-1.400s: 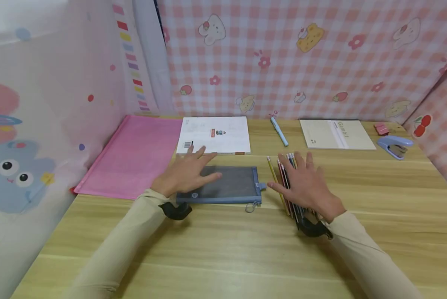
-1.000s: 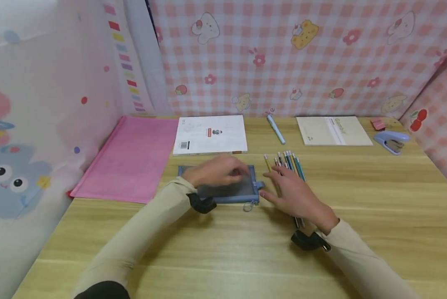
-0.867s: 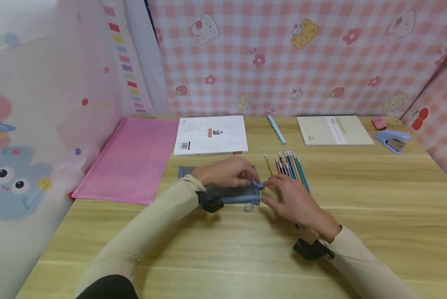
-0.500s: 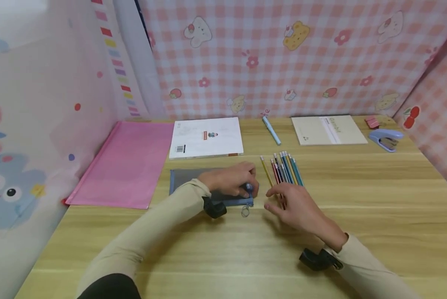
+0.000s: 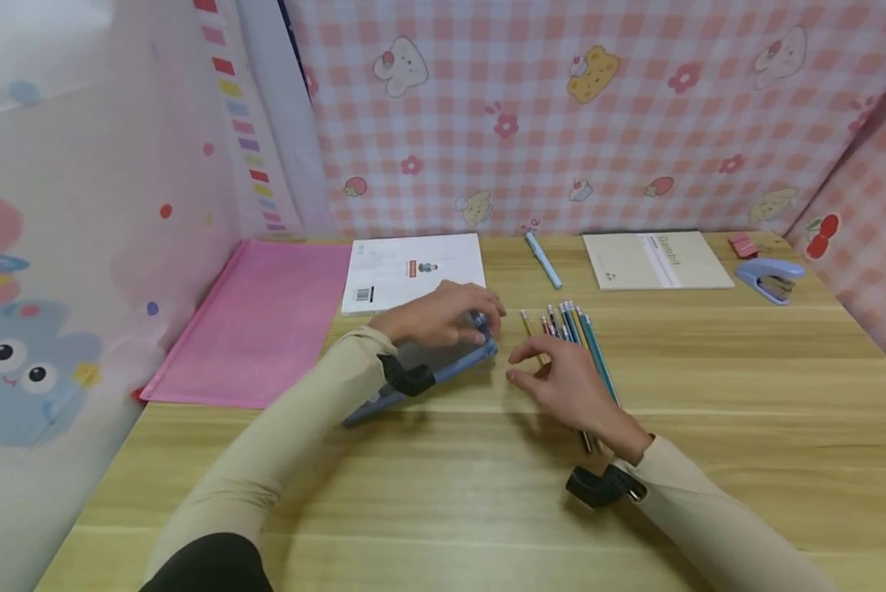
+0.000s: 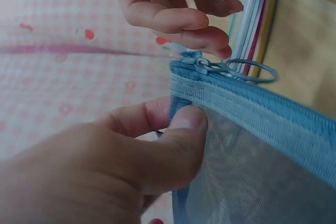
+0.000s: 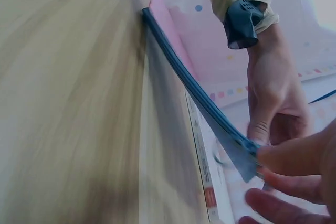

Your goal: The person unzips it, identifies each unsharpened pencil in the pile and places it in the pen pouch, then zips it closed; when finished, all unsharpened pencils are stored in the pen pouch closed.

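Note:
My left hand [image 5: 443,314] pinches the right end of a blue-edged mesh zipper pouch [image 5: 453,367], which is tilted with that end raised off the table. In the left wrist view, thumb and finger grip the pouch just below its zipper corner, where a zipper pull [image 6: 202,65] with a ring [image 6: 262,72] hangs. My right hand [image 5: 564,382] hovers close to that corner, fingers loosely bent and a gap between thumb and forefinger. Nothing shows in its grasp. Beneath and behind it lie several pencils [image 5: 595,353], partly hidden by the hand.
A pink folder [image 5: 265,321] lies at the left, beside a white book [image 5: 450,255]. Along the back are a light blue pen [image 5: 543,261], a cream notebook [image 5: 620,259], a pink clip [image 5: 743,245] and a lilac stapler [image 5: 770,279]. Patterned cloth hangs behind the table.
My left hand has moved from above the book's edge to the pouch's right end, gripped it and lifted it. My right hand has shifted left from over the pencils towards the pouch.

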The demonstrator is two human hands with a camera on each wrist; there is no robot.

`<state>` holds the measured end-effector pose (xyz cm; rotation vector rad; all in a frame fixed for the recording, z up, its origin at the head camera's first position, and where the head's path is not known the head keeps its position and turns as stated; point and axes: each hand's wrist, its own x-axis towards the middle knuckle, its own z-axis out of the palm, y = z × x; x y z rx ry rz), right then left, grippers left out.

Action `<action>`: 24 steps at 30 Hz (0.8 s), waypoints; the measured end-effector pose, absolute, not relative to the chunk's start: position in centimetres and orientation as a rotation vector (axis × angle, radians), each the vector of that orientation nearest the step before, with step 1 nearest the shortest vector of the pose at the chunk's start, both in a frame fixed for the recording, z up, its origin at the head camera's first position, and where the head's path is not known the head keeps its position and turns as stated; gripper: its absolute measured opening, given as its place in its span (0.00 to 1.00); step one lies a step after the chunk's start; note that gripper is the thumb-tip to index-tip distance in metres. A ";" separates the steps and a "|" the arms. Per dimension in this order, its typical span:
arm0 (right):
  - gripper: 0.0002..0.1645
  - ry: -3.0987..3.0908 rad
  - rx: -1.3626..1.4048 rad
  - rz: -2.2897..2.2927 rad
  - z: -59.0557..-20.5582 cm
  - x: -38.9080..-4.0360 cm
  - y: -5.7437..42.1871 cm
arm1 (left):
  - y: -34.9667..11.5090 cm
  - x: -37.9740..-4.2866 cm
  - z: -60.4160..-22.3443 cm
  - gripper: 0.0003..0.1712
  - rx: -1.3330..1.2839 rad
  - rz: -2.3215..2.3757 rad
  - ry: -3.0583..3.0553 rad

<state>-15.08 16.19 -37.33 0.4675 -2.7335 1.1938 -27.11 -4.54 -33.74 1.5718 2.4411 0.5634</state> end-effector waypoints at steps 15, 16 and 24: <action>0.11 -2.455 0.306 1.389 -38.1 -17.0 12.9 | -5.7 -28.8 -33.4 0.05 1.278 1.028 2.372; 0.11 -2.439 0.297 1.411 -38.1 -17.2 12.8 | -5.7 -28.8 -33.5 0.06 1.258 1.066 2.354; 0.10 -2.338 0.302 1.480 -38.1 -17.9 12.2 | -6.2 -29.0 -34.2 0.13 1.105 1.275 2.255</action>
